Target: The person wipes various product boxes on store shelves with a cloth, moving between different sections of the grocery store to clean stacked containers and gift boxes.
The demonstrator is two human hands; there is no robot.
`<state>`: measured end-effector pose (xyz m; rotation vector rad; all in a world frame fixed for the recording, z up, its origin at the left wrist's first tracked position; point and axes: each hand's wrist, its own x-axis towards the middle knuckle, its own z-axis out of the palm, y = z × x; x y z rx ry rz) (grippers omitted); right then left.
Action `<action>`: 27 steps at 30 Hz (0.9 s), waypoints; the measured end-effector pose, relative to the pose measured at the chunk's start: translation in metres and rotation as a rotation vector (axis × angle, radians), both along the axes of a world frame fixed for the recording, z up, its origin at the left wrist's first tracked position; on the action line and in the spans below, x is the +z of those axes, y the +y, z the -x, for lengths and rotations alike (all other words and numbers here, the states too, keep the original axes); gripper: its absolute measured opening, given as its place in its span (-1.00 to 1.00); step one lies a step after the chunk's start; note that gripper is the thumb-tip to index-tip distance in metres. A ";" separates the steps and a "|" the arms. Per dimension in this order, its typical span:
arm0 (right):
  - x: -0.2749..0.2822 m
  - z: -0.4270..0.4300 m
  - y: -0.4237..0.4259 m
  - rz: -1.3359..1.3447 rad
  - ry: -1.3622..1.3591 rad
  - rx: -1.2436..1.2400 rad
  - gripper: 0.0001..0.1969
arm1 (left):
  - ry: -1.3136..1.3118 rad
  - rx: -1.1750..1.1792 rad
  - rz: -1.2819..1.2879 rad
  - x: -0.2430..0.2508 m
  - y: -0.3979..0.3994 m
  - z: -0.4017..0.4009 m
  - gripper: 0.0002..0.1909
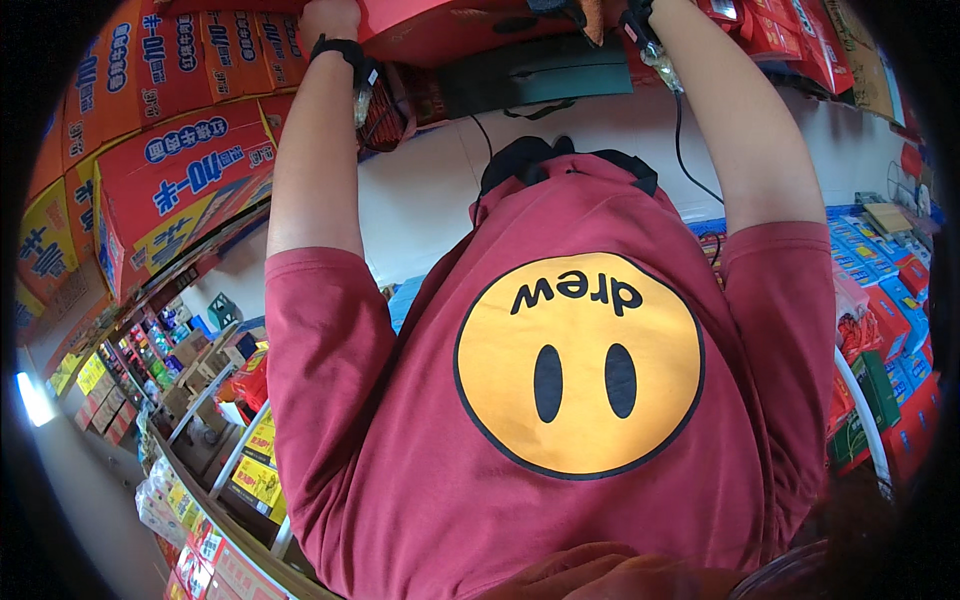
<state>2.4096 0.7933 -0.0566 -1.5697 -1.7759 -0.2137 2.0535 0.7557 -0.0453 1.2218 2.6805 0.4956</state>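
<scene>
At the top edge, my left hand (330, 19) lies against the left end of a large red box (442, 28); its fingers are hidden, so its grip cannot be told. A black strap with a small device (366, 75) is on that wrist. My right hand is out of view past the top edge; its wrist shows a black strap and a device in clear wrap (658, 64). Near that wrist, a dark and orange piece (591, 21), perhaps fabric, hangs over the red box. A green box (555, 75) lies below the red one.
Stacked red instant noodle cartons (187, 161) stand at the left. Blue packs (862, 251) and red boxes (885, 319) fill the right side. White floor tiles (420, 187) show around my feet. Thin black cables (684, 142) run from the wrist devices. Metal shelf rails (232, 450) are at lower left.
</scene>
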 end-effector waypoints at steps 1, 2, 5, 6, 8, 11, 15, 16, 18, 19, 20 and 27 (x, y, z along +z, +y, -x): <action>0.001 0.002 -0.001 0.000 -0.007 0.011 -0.56 | 0.018 -0.002 -0.028 -0.004 0.000 0.006 -0.41; 0.001 0.004 -0.001 0.014 -0.002 0.021 -0.57 | 0.037 -0.005 -0.056 -0.006 -0.002 0.011 -0.34; 0.006 0.009 -0.004 0.043 0.008 0.037 -0.58 | 0.024 -0.006 -0.063 -0.010 -0.005 0.015 -0.36; 0.007 0.008 -0.003 0.048 0.029 0.044 -0.59 | 0.036 0.014 -0.056 -0.007 -0.004 0.013 -0.36; 0.007 0.004 -0.002 0.036 0.024 0.060 -0.60 | 0.033 0.015 -0.033 -0.002 -0.003 0.006 -0.36; 0.011 0.006 -0.005 0.043 0.032 0.074 -0.62 | 0.040 0.020 -0.005 0.001 -0.005 0.003 -0.36; 0.003 0.007 -0.002 -0.031 0.011 0.037 -0.63 | 0.063 0.010 0.006 0.003 -0.005 0.003 -0.35; 0.001 0.007 -0.001 -0.046 0.003 0.022 -0.64 | 0.065 0.007 0.007 0.005 -0.005 0.001 -0.35; 0.005 0.005 0.001 0.011 0.022 0.044 -0.64 | 0.044 0.018 0.013 0.009 -0.008 0.000 -0.35; 0.009 0.007 -0.001 0.067 0.040 0.070 -0.65 | 0.047 0.025 0.014 0.005 -0.007 0.005 -0.35; 0.010 0.009 -0.002 0.068 0.042 0.078 -0.65 | 0.068 0.014 0.016 -0.002 -0.003 0.012 -0.35; 0.001 0.007 0.000 0.022 -0.031 -0.005 -0.65 | 0.071 -0.017 -0.019 -0.005 0.000 0.012 -0.35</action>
